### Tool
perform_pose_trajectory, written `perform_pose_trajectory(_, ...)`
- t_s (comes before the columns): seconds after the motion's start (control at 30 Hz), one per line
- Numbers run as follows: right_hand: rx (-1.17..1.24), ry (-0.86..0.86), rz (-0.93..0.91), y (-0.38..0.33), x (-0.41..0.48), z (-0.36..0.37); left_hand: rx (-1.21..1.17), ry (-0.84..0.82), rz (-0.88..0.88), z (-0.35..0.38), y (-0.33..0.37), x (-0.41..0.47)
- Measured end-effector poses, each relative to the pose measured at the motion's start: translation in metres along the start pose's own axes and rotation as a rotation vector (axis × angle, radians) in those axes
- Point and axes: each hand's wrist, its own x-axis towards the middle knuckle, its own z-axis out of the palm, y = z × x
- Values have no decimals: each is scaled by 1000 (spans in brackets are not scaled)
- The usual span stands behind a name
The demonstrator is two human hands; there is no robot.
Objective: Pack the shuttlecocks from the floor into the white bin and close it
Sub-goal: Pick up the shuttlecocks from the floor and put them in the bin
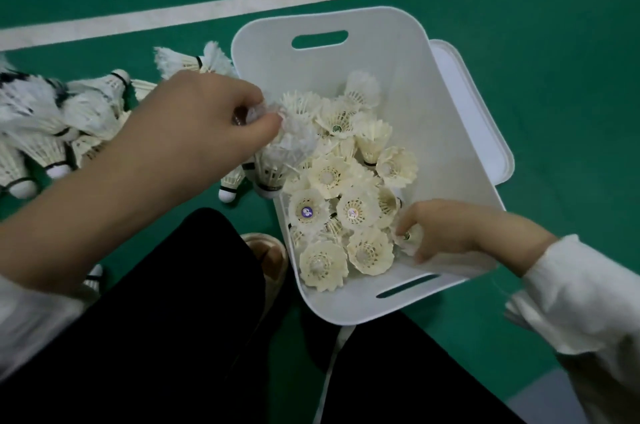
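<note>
On the green court floor, feathered shuttlecocks (349,195) are heaped inside the smooth, round-cornered white bin (408,52). One shuttlecock (291,143) is pinched by the left hand (194,132); another (410,238) is pinched by the right hand (440,229). More are strewn left (52,118); the lid (481,132) is lying behind.

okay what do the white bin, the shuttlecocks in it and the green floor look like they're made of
White bin: likely moulded plastic, smooth and matte, with thin walls, rounded corners and cut-out handle slots.
Shuttlecocks: skirts look like real feathers, off-white with separate ribbed vanes; the rounded bases look like cork under a white cover, though that is less sure.
Green floor: seems a vinyl or rubber court mat, matte, with a painted white line.
</note>
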Motion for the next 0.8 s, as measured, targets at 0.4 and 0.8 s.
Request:
perform_pose_trajectory(0.4,1214,472,-561,-85,-59,-73,94,152,215,7,22,10)
perform_pose_trajectory(0.8,932,800,-96,-13,-4,-69,-69,27,90,14,8,1)
